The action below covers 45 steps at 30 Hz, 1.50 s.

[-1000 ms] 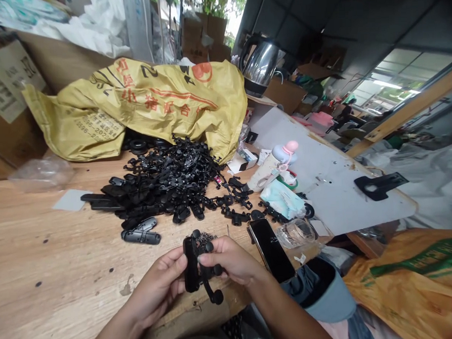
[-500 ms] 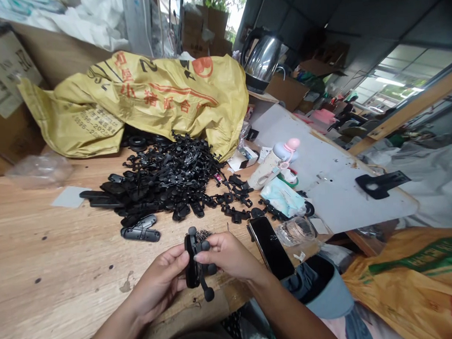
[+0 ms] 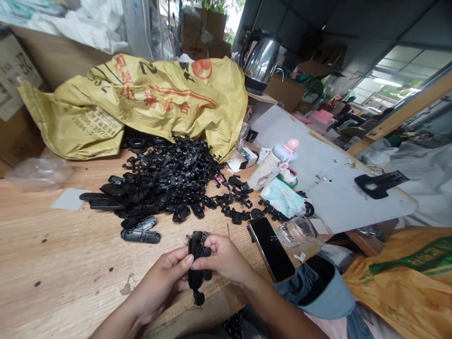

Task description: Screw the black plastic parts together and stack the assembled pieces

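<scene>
Near the table's front edge, a black plastic part with round knobs [image 3: 197, 277] stands upright between my two hands. My left hand [image 3: 169, 273] grips its long body from the left, thumb on the face. From the right, my right hand [image 3: 223, 258] pinches it near the knobs, thumb and fingers closed. Just behind the part is a small heap of tiny dark screws [image 3: 202, 235], mostly hidden. Beyond lie two loose black plastic shells [image 3: 141, 232] and a large pile of black plastic parts [image 3: 170, 176].
A yellow woven sack [image 3: 164, 97] drapes behind the pile. To the right are a phone [image 3: 271, 249], a bottle [image 3: 266, 168], a tissue pack [image 3: 282, 198] and a clear plastic container [image 3: 295, 232]. An electric kettle [image 3: 261, 62] stands farther back. A grey card [image 3: 69, 198] lies at left.
The knobbed part has turned in my hands: its lower arm, which stuck out to the right, now lies closer in line with the body. Both hands stay in nearly the same place.
</scene>
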### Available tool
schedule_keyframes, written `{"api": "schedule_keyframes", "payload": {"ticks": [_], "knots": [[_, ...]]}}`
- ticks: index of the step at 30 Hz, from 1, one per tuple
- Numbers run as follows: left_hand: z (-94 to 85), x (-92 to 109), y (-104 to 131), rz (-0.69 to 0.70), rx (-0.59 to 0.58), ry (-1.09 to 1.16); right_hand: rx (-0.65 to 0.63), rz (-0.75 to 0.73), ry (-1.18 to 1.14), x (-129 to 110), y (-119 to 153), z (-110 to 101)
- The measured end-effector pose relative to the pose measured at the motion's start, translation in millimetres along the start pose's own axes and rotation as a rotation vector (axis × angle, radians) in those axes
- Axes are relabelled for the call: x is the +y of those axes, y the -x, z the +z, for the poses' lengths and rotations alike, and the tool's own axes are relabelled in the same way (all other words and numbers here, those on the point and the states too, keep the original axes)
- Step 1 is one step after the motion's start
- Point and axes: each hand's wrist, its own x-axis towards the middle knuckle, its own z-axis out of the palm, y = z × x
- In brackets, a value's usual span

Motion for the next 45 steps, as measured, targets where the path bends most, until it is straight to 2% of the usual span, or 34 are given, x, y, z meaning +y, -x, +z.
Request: {"api": "schedule_keyframes", "payload": {"ticks": [4,6,9,13,15,17,19,21,22,24,26,28,29,31,33,34,35,37,39,45], "knots": [[-3.9,-0.9,-2.9,-0.059,-0.005,-0.025,0.058,-0.025,0.210,-1.0,0.8,0.3],[-4.6,-4.3,-7.0,-0.070,0.018,-0.033,0.031,-0.019,0.284,-0.1,1.3,0.4],[-4.2,-12.4,-13.8,-0.030,0.056,-0.029,-0.045,-0.012,0.289,4.8,1.6,2.1],[-2.8,-20.0,-18.2,-0.027,0.071,-0.016,-0.018,-0.015,0.286,6.8,3.2,3.4],[-2.9,-19.8,-18.0,-0.022,0.089,-0.009,-0.030,-0.026,0.255,2.9,5.9,-3.3],[-4.3,-17.7,-17.1,0.002,0.146,0.016,0.016,-0.065,0.267,-2.2,10.3,-18.1],[-6.8,-15.1,-16.3,0.018,0.227,0.044,0.147,-0.168,0.435,-5.8,16.1,-38.2],[-9.1,-12.8,-16.3,0.012,0.279,0.049,0.200,-0.325,0.765,-5.5,22.0,-58.3],[-9.8,-12.0,-16.7,0.008,0.287,0.040,0.153,-0.400,0.949,-3.5,24.3,-66.9],[-9.4,-11.2,-18.0,0.015,0.281,0.025,-0.021,-0.509,1.254,3.6,26.5,-80.2],[-7.2,-11.2,-19.1,0.027,0.266,0.017,-0.161,-0.587,1.395,12.1,25.7,-88.7],[-4.3,-11.5,-18.9,0.035,0.252,0.011,-0.184,-0.692,1.349,17.4,24.3,-91.6],[-3.0,-11.6,-18.3,0.035,0.242,0.007,-0.132,-0.751,1.257,17.5,24.4,-90.3],[-0.6,-11.2,-16.6,0.022,0.228,0.005,0.088,-0.830,0.928,12.0,27.6,-80.9],[1.9,-10.2,-14.7,0.002,0.216,0.007,0.320,-0.810,0.492,0.6,34.4,-63.4],[3.3,-9.6,-13.7,-0.008,0.206,0.006,0.350,-0.774,0.301,-6.0,38.4,-53.2],[4.7,-9.0,-12.9,-0.010,0.191,0.003,0.326,-0.747,0.184,-12.2,41.9,-43.1],[7.1,-7.8,-11.5,-0.004,0.153,-0.010,0.243,-0.712,0.157,-21.8,46.3,-26.7],[8.4,-7.1,-10.8,0.001,0.127,-0.027,0.195,-0.681,0.272,-26.4,46.7,-17.8],[6.2,-9.6,-10.9,0.006,0.125,-0.024,0.169,-0.726,0.440,-26.4,40.9,-16.3]]}}
